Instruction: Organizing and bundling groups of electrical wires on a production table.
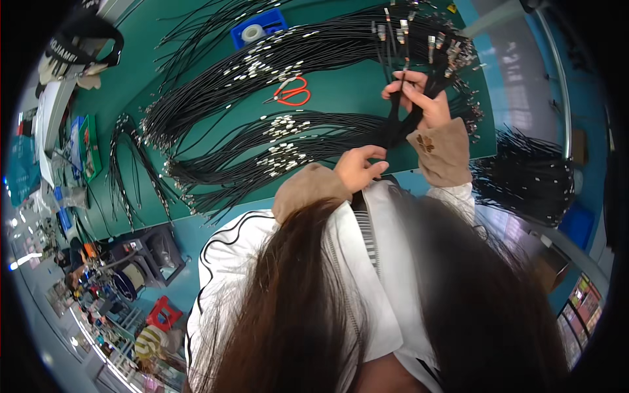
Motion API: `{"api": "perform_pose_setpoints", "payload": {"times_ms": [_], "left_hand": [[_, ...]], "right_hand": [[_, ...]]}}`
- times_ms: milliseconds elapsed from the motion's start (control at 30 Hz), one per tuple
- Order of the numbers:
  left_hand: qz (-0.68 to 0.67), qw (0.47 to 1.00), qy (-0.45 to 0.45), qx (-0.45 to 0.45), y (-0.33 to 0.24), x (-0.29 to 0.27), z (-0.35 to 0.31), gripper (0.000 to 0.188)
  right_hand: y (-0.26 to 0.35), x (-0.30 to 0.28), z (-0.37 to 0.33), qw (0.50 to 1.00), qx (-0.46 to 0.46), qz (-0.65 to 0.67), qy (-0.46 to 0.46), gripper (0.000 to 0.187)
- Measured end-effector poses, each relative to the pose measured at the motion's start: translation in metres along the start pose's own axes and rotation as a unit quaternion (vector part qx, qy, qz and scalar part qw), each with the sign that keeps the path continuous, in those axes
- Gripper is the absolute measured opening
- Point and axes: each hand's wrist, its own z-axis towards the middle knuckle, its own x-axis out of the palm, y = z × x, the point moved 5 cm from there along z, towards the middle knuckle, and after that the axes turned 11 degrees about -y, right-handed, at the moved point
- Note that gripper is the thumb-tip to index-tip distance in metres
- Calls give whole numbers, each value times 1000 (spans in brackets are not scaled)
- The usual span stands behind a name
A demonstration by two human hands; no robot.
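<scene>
My right hand is closed on black cables at the right of the table, thumb and fingers pinched together. Metal-tipped cable ends fan out above it. Another dark strand bundle runs beside the palm and joins the held cables lower down. My left hand is by the table's near edge, just below the joined black bundle. Its thumb and forefinger are apart, loosely curved, with nothing visible between them. Brown cuffs cover both wrists.
Long black cable bundles with white tags lie across the green table. Red-handled scissors lie between them. A blue tray holds a tape roll. More cables hang at the right; a green bin stands left.
</scene>
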Motion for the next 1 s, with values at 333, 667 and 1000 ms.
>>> {"api": "perform_pose_setpoints", "payload": {"times_ms": [333, 667, 1000], "left_hand": [[110, 984, 63, 127, 11, -12, -18, 12], [-64, 984, -52, 155, 29, -89, -130, 19], [-217, 862, -437, 140, 10, -227, -226, 27]], "right_hand": [[-11, -15, 22, 996, 9, 69, -60, 29], [-25, -39, 34, 989, 18, 114, -97, 36], [-27, -49, 40, 987, -1, 110, -121, 35]]}}
